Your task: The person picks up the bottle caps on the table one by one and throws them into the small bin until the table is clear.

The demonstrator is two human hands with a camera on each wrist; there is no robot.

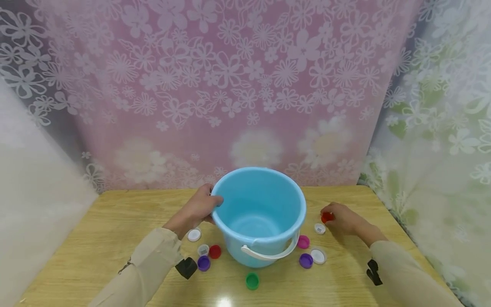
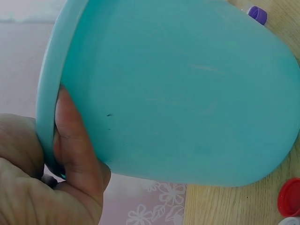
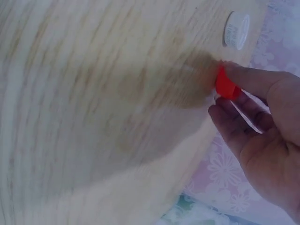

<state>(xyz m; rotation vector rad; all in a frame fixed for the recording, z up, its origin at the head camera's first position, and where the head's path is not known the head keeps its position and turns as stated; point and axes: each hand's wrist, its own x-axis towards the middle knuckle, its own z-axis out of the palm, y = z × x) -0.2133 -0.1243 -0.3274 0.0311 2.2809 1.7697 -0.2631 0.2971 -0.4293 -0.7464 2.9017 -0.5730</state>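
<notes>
A light blue bucket (image 1: 257, 200) stands on the wooden table, its inside bare and its white handle (image 1: 270, 256) hanging down toward the near side. My left hand (image 1: 199, 207) grips the bucket's left rim, thumb over the inner side; in the left wrist view the fingers (image 2: 72, 136) bend under the rim against the outer wall. Off to the bucket's right, my right hand (image 1: 345, 219) pinches a red bottle cap (image 1: 327, 218) between thumb and fingers. In the right wrist view this red cap (image 3: 226, 84) is close over the table, with a white cap (image 3: 237, 30) beside it.
Left of the bucket lie a white cap (image 1: 194, 234), a clear cap (image 1: 203, 250), a red cap (image 1: 215, 251) and a purple cap (image 1: 203, 263). A green cap (image 1: 252, 281) is in front. Pink (image 1: 303, 242), purple (image 1: 306, 261) and white (image 1: 318, 256) caps lie right. Flowered curtains (image 1: 245, 94) surround the table.
</notes>
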